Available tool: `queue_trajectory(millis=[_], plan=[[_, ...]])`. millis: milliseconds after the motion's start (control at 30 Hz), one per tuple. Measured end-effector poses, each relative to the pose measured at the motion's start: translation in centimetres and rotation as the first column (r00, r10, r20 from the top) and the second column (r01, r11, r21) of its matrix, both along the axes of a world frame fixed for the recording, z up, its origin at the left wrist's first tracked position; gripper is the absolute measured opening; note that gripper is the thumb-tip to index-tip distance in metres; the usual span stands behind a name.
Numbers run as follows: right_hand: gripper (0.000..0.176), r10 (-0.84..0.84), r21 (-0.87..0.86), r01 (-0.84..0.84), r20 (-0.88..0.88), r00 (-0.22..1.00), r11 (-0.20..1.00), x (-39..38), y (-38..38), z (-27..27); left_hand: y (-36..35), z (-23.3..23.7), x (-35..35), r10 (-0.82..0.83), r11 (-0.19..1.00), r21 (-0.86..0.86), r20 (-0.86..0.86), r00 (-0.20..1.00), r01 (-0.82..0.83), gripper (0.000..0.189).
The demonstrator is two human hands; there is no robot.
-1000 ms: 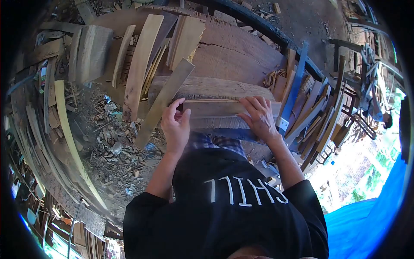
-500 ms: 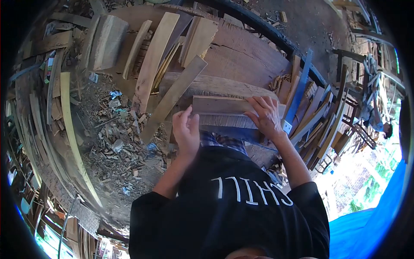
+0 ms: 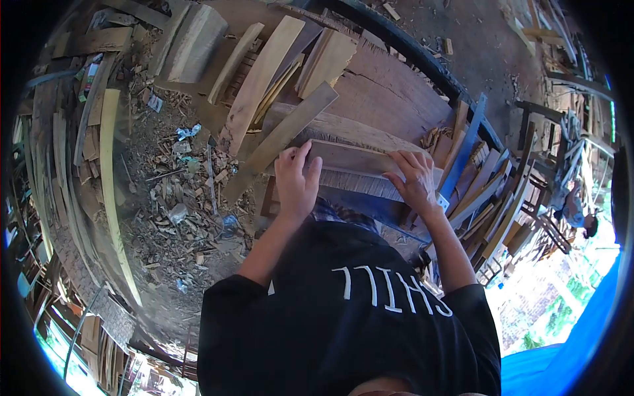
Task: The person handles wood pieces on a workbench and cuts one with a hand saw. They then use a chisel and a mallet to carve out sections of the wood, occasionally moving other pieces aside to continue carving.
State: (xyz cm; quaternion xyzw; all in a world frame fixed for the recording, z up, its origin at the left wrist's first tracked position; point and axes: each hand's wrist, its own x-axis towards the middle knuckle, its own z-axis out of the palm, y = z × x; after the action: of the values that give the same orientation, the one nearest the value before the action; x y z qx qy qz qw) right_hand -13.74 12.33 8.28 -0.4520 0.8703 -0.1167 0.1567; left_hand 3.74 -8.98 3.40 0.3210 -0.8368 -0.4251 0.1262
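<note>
A short, flat wooden board (image 3: 353, 157) lies lengthwise across a thick, rough timber block (image 3: 360, 183) before my body. My right hand (image 3: 416, 177) grips the board near its right end, fingers over the far edge and thumb towards me. At the left end is my left hand (image 3: 297, 179), its index fingertip by the board's corner and its thumb held apart. Whether that hand presses on the wood is hard to tell. A longer narrow plank (image 3: 284, 142) slants past the block just beyond my left hand.
Several planks (image 3: 267, 79) lean at the far left of the block. A blue straight-edged strip (image 3: 465, 148) and stacked offcuts (image 3: 485, 188) lie to the right. Wood chips and litter (image 3: 185, 211) cover the ground at left, beside a long yellowish strip (image 3: 111, 191).
My left hand has moved up and right to the board's left end. The right hand keeps its hold near the right end. The whole view has shifted slightly.
</note>
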Motion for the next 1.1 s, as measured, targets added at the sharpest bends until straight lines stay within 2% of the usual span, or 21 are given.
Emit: queue_trajectory(millis=[233, 300, 433, 500, 533, 600, 633, 733, 900, 1033, 1100], plan=[[0.047, -0.001, 0.003, 0.001, 0.0, 1.0, 1.0, 0.0, 0.4, -0.2, 0.5, 0.4, 0.2, -0.018, 1.0, -0.02, 0.018, 1.0, 0.018, 0.044], [0.047, -0.008, -0.002, 0.008, 0.003, 1.0, 1.0, 0.1, 0.4, -0.2, 0.8, 0.1, 0.8, -0.001, 1.0, 0.022, -0.009, 1.0, 0.001, 0.043], [0.046, -0.014, -0.019, 0.015, 0.008, 1.0, 1.0, 0.0, 0.5, -0.2, 1.3, 1.2, 0.8, 0.022, 0.999, -0.025, 0.0, 1.0, -0.022, 0.041], [0.046, -0.02, -0.025, 0.02, 0.009, 1.0, 0.999, 0.0, 0.6, -0.3, 1.9, 2.8, 0.0, -0.035, 0.971, -0.238, -0.053, 0.998, 0.021, 0.041], [0.046, -0.013, -0.036, 0.014, 0.007, 1.0, 0.999, -0.1, 0.7, -0.4, 2.4, 2.9, -0.7, -0.048, 0.971, -0.237, -0.056, 0.997, 0.033, 0.041], [0.046, -0.021, -0.045, 0.021, -0.001, 1.0, 0.999, 0.0, 0.9, -0.6, 3.4, 2.9, -2.7, -0.34, 0.918, -0.24, -0.057, 0.939, 0.317, 0.046], [0.046, -0.023, -0.06, 0.023, 0.008, 1.0, 0.998, 0.0, 1.1, -0.7, 3.9, 2.8, -3.8, -0.355, 0.912, -0.242, -0.063, 0.933, 0.33, 0.046], [0.046, -0.048, -0.07, 0.048, -0.006, 0.999, 0.996, 0.1, 1.3, -1.1, 5.3, 1.5, -6.8, -0.568, 0.804, -0.262, -0.077, 0.819, 0.533, 0.05], [0.046, -0.109, -0.084, 0.11, 0.021, 0.994, 0.99, 0.4, 1.6, -1.3, 5.2, -0.2, -7.8, -0.65, 0.747, -0.228, -0.056, 0.758, 0.624, 0.05], [0.049, -0.139, -0.094, 0.14, 0.021, 0.99, 0.986, 0.5, 3.1, -1.0, 5.5, 0.0, -8.0, -0.641, 0.745, -0.239, 0.003, 0.767, 0.623, 0.049], [0.051, -0.209, -0.051, 0.206, -0.055, 0.976, 0.977, 0.5, 5.1, 0.0, 5.6, 0.0, -8.1, -0.646, 0.733, -0.255, 0.033, 0.763, 0.631, 0.048]])
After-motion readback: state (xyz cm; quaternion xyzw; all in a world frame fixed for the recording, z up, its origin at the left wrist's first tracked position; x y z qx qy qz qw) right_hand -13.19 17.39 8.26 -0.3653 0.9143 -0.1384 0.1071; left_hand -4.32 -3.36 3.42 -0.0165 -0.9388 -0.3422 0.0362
